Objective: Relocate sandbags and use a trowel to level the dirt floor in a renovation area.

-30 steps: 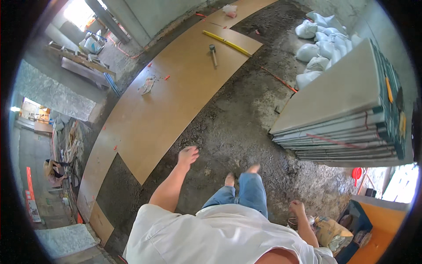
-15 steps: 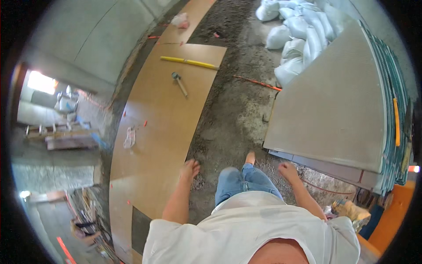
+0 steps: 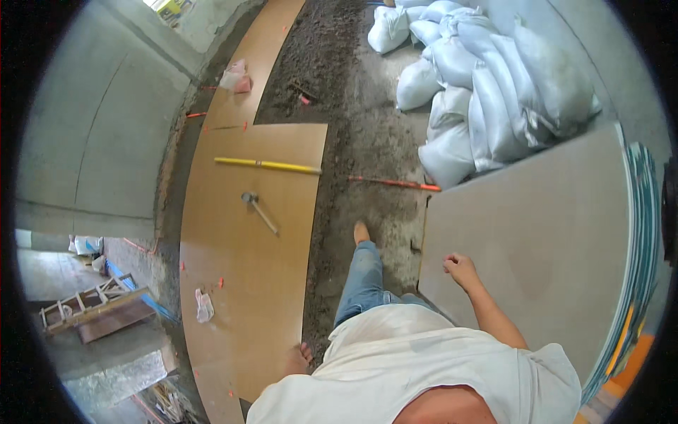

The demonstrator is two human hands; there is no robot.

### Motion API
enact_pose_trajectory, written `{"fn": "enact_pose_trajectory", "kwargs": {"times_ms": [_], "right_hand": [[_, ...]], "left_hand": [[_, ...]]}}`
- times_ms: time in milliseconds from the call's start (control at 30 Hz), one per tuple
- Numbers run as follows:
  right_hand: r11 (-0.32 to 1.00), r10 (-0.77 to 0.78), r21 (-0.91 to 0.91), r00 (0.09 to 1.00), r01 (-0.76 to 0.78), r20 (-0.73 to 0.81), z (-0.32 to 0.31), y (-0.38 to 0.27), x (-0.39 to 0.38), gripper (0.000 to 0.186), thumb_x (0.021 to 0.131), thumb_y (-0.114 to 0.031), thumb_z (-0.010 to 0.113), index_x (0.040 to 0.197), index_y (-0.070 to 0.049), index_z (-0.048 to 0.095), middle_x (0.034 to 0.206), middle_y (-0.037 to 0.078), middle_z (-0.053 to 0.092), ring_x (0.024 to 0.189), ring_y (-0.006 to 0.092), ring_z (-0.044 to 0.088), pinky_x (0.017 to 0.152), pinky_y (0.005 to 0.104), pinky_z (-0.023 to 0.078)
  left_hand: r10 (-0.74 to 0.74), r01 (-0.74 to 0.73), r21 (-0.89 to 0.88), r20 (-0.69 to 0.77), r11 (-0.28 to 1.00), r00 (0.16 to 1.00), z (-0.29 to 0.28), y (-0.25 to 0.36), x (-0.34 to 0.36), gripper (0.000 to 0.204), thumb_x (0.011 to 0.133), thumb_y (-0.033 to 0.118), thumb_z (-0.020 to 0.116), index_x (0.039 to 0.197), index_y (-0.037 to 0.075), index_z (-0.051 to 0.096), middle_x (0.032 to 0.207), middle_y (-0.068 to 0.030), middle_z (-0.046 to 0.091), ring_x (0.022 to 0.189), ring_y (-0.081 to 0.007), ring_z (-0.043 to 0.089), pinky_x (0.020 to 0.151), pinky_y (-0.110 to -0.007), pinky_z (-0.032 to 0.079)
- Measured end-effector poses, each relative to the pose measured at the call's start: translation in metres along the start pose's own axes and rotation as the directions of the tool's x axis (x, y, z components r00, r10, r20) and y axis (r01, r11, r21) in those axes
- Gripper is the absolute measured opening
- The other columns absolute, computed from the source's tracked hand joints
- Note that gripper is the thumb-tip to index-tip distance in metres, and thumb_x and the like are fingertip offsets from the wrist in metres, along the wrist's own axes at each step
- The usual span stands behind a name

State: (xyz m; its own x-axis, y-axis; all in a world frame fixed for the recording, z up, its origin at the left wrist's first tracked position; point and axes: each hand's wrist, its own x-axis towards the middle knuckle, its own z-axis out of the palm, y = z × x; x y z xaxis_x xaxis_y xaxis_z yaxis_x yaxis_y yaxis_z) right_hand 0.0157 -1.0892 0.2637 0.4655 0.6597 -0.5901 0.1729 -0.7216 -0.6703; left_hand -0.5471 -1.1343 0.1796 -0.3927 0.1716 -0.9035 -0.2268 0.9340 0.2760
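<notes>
My right hand (image 3: pixel 460 270) hangs over the stack of large flat panels (image 3: pixel 530 233), its fingers loosely curled around nothing. Low by my side is my left hand (image 3: pixel 301 355), partly hidden by my arm and shirt; its visible fingers are curled in with nothing seen in them. Beneath it runs the edge of the wood-coloured floor slabs (image 3: pixel 247 275). On the slabs lie a mallet (image 3: pixel 260 213) with a pale handle and a long yellow bar (image 3: pixel 268 166), both apart from my hands.
White filled sacks (image 3: pixel 487 92) are piled at the far right. Rough dark mortar (image 3: pixel 332 141) lies beside the slabs, with an orange-red rod (image 3: pixel 395 183) across it. Crumpled plastic bags (image 3: pixel 204 306) and small red clips rest on the slabs. A wooden ladder (image 3: pixel 95 304) lies at left.
I have stepped forward, so the slabs, mallet, bar and sacks sit lower and further left in view. My right hand is now over the panel stack; my left has swung back.
</notes>
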Motion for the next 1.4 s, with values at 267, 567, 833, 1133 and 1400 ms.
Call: {"fn": "enact_pose_trajectory", "kwargs": {"times_ms": [267,567,833,1133,1400], "right_hand": [[0.917,0.355,0.263,0.913,-0.299,-0.2,-0.057,-0.027,0.095,0.018,0.07,-0.012,0.053,0.084,-0.001,0.059,0.064,0.006,0.057,0.053,0.0139,0.056,0.048,0.0247,0.045],[0.474,0.82,0.537,0.573,-0.698,0.021,-0.085,0.006,0.197,0.011,0.076,-0.011,0.048,0.068,-0.003,0.051,0.054,0.009,0.049,0.04,0.0195,0.048,0.034,0.0324,0.041],[0.905,0.314,-0.277,0.946,-0.323,-0.079,-0.212,-0.17,0.479,0.02,0.073,-0.023,0.051,0.069,-0.005,0.059,0.06,0.006,0.057,0.048,0.0156,0.051,0.045,0.0307,0.039],[0.986,-0.053,0.131,0.929,0.108,-0.366,-0.331,-0.477,0.684,0.024,0.077,-0.022,0.057,0.087,-0.001,0.06,0.074,0.004,0.059,0.066,0.0105,0.054,0.06,0.0247,0.043],[0.981,0.189,-0.002,0.95,-0.196,-0.25,-0.25,-0.501,0.928,0.033,0.069,-0.027,0.066,0.092,-0.003,0.059,0.081,0.009,0.062,0.074,0.0161,0.058,0.07,0.0284,0.046]], "left_hand": [[0.524,-0.512,-0.149,0.406,0.846,0.749,0.277,0.391,-0.057,0.014,0.082,0.016,0.049,0.073,0.007,0.053,0.063,-0.0051,0.055,0.053,-0.0166,0.052,0.05,-0.028,0.044],[0.607,-0.592,-0.231,0.547,0.772,0.577,0.563,0.611,-0.13,0.015,0.083,0.018,0.054,0.09,0.005,0.054,0.068,-0.0048,0.057,0.065,-0.0153,0.057,0.062,-0.027,0.047],[0.337,-0.477,0.154,0.525,0.865,0.782,0.695,0.663,-0.101,0.02,0.082,0.008,0.05,0.101,0.003,0.05,0.065,-0.0032,0.052,0.058,-0.0143,0.054,0.059,-0.029,0.049],[0.673,-0.784,0.372,0.404,0.497,0.619,0.876,0.766,-0.017,0.047,0.068,0.0,0.056,0.114,0.0,0.045,0.096,-0.0108,0.057,0.082,-0.0226,0.058,0.073,-0.029,0.047],[0.373,-0.794,0.603,0.721,0.078,0.584,1.174,0.912,-0.038,0.046,0.069,0.012,0.058,0.112,0.002,0.049,0.118,-0.0164,0.049,0.107,-0.0294,0.048,0.09,-0.036,0.038]]}}
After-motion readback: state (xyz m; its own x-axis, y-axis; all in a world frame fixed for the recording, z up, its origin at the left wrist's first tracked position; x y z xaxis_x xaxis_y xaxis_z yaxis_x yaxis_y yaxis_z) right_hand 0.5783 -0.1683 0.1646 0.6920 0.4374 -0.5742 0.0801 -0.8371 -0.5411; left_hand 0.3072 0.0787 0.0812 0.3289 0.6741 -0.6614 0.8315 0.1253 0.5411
